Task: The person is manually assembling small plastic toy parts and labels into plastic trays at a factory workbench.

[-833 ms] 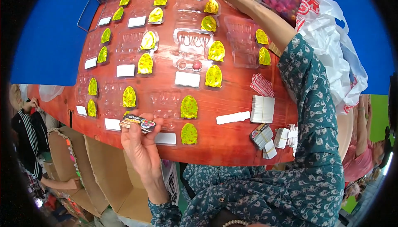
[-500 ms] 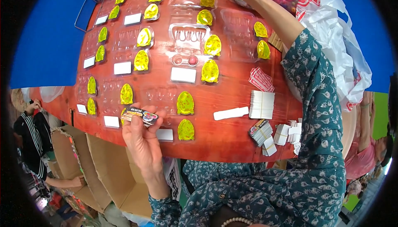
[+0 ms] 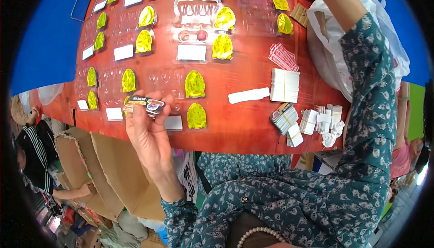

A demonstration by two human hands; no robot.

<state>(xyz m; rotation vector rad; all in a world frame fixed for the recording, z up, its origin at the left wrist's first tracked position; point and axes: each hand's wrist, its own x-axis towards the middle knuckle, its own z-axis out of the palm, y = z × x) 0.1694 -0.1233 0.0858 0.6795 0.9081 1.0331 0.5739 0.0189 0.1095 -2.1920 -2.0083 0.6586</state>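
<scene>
My left hand [image 3: 151, 132] is raised over the near left part of the red table, pinching a small stack of dark printed cards [image 3: 145, 104] between thumb and fingers. My right forearm [image 3: 339, 1] reaches out past the top edge, so that hand is out of sight. Clear plastic blister trays [image 3: 165, 78] lie in rows, many carrying yellow foil-wrapped domed pieces [image 3: 195, 84] and a white card [image 3: 191, 52]. One tray in the middle also holds a red ball [image 3: 202, 35]. Part of a tray and a yellow piece is hidden behind my left hand.
At the right lie a banded white card stack [image 3: 285, 85], red printed cards [image 3: 283, 57], dark banded cards [image 3: 285, 119] and a white paper strip [image 3: 248, 95]. A white plastic bag [image 3: 332, 51] sits beyond them. Cardboard boxes [image 3: 122, 171] stand below the table's left; a person [image 3: 34, 150] is nearby.
The view has shifted, so the table contents sit higher in it. My right hand has left the flat card at the far side and gone out of view rightward. My left hand keeps its cards.
</scene>
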